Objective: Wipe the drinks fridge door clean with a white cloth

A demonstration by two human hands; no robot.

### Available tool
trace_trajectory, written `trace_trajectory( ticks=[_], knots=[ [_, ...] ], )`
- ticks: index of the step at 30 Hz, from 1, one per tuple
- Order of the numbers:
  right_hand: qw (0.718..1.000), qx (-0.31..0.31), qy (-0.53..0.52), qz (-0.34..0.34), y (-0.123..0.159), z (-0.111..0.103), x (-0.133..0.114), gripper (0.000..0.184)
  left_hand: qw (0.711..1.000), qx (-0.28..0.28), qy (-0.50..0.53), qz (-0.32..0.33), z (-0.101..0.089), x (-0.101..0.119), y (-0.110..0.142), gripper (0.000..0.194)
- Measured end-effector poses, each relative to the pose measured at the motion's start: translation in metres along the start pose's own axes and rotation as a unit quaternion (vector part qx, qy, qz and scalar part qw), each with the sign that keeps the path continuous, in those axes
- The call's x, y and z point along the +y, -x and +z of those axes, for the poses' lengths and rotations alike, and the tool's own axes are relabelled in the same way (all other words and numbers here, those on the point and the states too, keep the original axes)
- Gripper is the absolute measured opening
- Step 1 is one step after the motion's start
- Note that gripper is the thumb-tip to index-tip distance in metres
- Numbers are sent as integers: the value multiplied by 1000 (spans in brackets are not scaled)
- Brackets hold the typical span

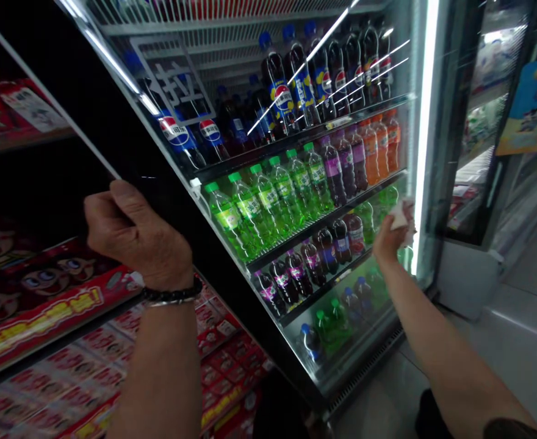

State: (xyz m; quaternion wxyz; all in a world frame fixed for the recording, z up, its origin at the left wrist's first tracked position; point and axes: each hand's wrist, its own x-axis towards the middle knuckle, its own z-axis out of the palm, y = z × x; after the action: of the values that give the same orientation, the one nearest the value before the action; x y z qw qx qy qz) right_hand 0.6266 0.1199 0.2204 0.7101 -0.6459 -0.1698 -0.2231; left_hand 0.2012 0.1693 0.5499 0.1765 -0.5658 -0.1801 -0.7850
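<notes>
My left hand [138, 235], with a dark bead bracelet [172, 292] at the wrist, is closed at the black edge of the drinks fridge door [158, 164]. Its fingers curl round that edge, and their tips are hidden. Farther right, my right hand [390, 241] reaches out and holds a crumpled white cloth or tissue [401, 216] against the glass near the lit right side. Behind the glass stand rows of bottles, among them green-capped bottles [268, 192], dark cola bottles [302, 85] and orange bottles [381, 146].
To the left, shelves carry red snack packages [90, 366]. A bright light strip [421, 134] runs down the fridge's right side. Beyond it are another cooler [470, 201], a blue and yellow poster [531, 110] and grey floor tiles [525, 341].
</notes>
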Motion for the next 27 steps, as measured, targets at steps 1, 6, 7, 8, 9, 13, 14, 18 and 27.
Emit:
trace_trajectory(
  ticks=[1,6,7,8,9,13,14,18,27],
  knots=[
    [1000,-4,-1,-31,16,0,-22,82,1000,-1,4,-1,0,1,1,40],
    [961,-95,8,-259,130,-16,-135,78,999,2,31,-12,1,7,5,37],
    [948,-113,4,-298,157,-20,-152,81,999,3,35,-13,1,8,6,36],
    [931,-129,-4,-340,183,-23,-165,84,999,1,38,-15,1,8,6,36],
    [912,-142,-14,-384,208,-27,-175,86,999,-1,40,-17,1,9,7,36],
    [822,-166,-58,-541,272,-35,-181,64,999,-9,40,-30,0,10,8,36],
    [807,-168,-61,-563,277,-36,-175,58,999,-11,38,-30,0,10,8,36],
    [812,-148,-61,-561,252,-41,-129,42,999,-15,38,-24,0,10,7,34],
    [931,-104,39,-348,83,-22,-25,76,999,0,41,-17,8,-8,0,35]
  ],
)
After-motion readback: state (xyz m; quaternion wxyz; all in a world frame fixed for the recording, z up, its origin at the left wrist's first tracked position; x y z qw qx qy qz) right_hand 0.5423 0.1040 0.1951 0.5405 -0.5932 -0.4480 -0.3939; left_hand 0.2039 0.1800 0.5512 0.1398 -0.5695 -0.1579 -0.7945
